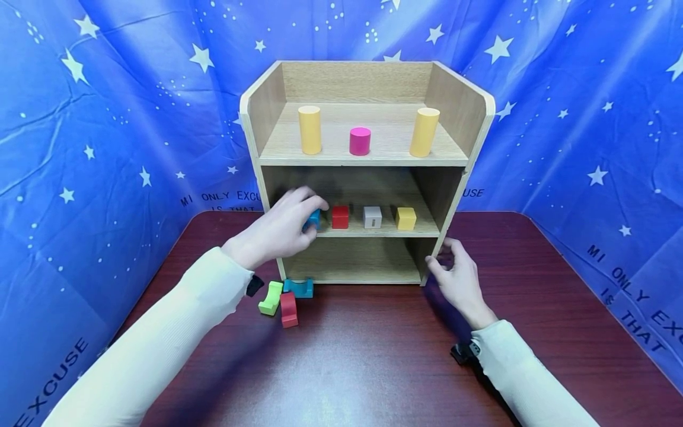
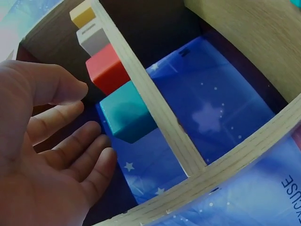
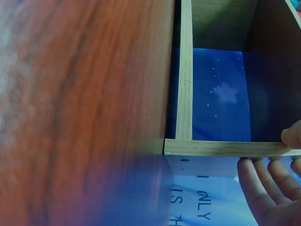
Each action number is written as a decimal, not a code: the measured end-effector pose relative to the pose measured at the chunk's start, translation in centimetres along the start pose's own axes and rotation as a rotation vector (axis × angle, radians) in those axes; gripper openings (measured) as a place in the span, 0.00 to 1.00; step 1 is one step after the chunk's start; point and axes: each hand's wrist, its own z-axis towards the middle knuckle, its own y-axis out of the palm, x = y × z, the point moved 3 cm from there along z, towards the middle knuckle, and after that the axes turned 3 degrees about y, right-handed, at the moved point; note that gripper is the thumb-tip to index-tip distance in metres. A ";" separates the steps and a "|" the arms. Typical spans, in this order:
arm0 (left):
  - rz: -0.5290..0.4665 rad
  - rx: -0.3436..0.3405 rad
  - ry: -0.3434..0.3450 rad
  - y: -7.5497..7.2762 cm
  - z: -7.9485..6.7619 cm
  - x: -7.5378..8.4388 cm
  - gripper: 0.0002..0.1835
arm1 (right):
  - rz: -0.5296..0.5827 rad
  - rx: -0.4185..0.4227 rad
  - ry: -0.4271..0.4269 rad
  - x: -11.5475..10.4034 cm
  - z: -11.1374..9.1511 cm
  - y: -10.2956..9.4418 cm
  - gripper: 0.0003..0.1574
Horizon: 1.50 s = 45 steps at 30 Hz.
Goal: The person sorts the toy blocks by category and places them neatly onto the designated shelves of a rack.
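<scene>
My left hand (image 1: 290, 222) is at the left end of the middle shelf, in front of a blue cube (image 1: 313, 219). In the left wrist view its fingers are loosely bent, apart from that cube (image 2: 127, 113). A red cube (image 1: 340, 217), a grey cube (image 1: 372, 217) and a yellow cube (image 1: 405, 219) stand in a row to the right. My right hand (image 1: 458, 281) grips the right side panel of the wooden shelf unit (image 1: 352, 161) low down. The right wrist view has the thumb (image 3: 292, 135) on the inner side and the fingers outside.
On the top shelf stand two yellow cylinders (image 1: 310, 130) (image 1: 424, 133) with a short magenta cylinder (image 1: 360, 142) between them. Green (image 1: 271, 298), blue (image 1: 300, 289) and red (image 1: 289, 309) curved blocks lie on the dark table (image 1: 368, 356) by the unit's front left corner.
</scene>
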 end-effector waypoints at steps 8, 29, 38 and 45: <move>0.012 0.069 0.090 -0.1 -0.9 0.5 0.17 | 0.010 -0.003 -0.009 0.1 0.0 0.0 0.22; 0.004 0.170 0.252 0.7 -4.7 2.8 0.16 | -0.007 -0.001 0.001 0.1 -0.1 0.0 0.23; -0.002 0.196 0.245 1.8 -6.6 2.1 0.17 | -0.005 0.002 -0.002 0.0 0.1 0.0 0.23; -0.029 0.190 0.224 2.5 -8.0 1.7 0.16 | 0.006 0.003 -0.006 0.0 0.0 0.0 0.23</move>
